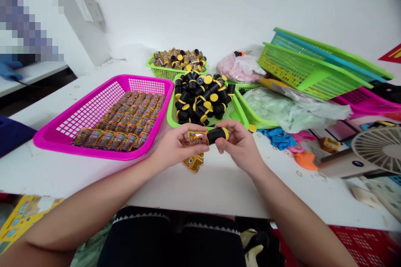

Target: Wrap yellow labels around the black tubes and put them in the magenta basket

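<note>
Between my thumb and fingers, my left hand point(178, 144) grips a shiny yellow printed sleeve point(198, 137). My right hand point(239, 146) pinches a small black cylinder with a yellow cap point(216, 135), lying sideways. The cylinder's left end meets the sleeve; whether it sits inside it I cannot tell. Below my left hand, flat printed sleeves point(194, 163) lie on the white table. Just behind my hands stands a green basket point(239, 117) heaped with loose black cylinders with yellow caps point(200, 96).
To the left, a magenta basket point(125, 154) holds rows of sleeved cylinders point(128, 121). Another green basket point(163, 73) at the back is full of them. On the right are stacked baskets point(300, 73), plastic bags point(282, 106), blue balloon-like pieces point(277, 137) and a fan point(379, 150).
</note>
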`<action>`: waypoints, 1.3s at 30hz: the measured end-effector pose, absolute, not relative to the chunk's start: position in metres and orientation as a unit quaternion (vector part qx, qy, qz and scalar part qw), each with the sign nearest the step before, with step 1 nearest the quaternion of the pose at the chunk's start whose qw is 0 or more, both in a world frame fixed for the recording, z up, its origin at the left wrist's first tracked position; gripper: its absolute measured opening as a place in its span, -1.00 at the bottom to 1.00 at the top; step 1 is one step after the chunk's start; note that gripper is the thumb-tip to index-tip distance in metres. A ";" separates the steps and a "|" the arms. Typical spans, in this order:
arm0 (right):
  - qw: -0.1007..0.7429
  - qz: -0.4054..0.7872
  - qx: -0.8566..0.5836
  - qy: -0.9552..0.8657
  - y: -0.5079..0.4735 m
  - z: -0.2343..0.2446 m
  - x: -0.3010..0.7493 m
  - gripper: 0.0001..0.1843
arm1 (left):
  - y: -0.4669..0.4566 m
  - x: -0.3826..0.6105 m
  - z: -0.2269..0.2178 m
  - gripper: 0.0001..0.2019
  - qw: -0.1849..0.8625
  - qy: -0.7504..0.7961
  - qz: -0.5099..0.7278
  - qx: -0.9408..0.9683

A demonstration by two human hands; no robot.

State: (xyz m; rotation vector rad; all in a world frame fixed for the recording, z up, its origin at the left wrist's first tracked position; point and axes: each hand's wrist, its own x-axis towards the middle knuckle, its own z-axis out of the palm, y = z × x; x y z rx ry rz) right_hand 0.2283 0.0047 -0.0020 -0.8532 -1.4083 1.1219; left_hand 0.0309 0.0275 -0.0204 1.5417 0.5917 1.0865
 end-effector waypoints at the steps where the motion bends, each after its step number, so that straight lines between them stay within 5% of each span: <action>1: 0.540 0.486 -0.353 -0.590 0.005 -0.003 0.228 -0.61 | 0.027 0.031 -0.021 -0.56 0.536 0.260 0.459 0.660; 9: 0.510 0.603 -0.329 -0.518 0.003 -0.008 0.223 -0.57 | 0.025 0.029 -0.019 -0.58 0.453 0.303 0.464 0.698; 20: 0.510 0.492 -0.379 -0.596 0.001 -0.007 0.227 -0.57 | 0.023 0.022 -0.015 -0.73 0.224 0.286 0.469 0.805; 28: 0.494 0.379 -0.368 -0.690 -0.002 -0.012 0.223 -0.72 | 0.025 0.027 -0.019 -0.47 0.388 0.305 0.381 0.782; 34: 0.486 0.415 -0.337 -0.691 0.001 -0.010 0.228 -0.69 | 0.025 0.022 -0.013 -0.49 0.371 0.287 0.337 0.816; 39: 0.447 0.407 -0.257 -0.754 0.003 -0.005 0.236 -0.76 | 0.022 0.022 -0.014 -0.34 0.591 0.195 0.278 0.731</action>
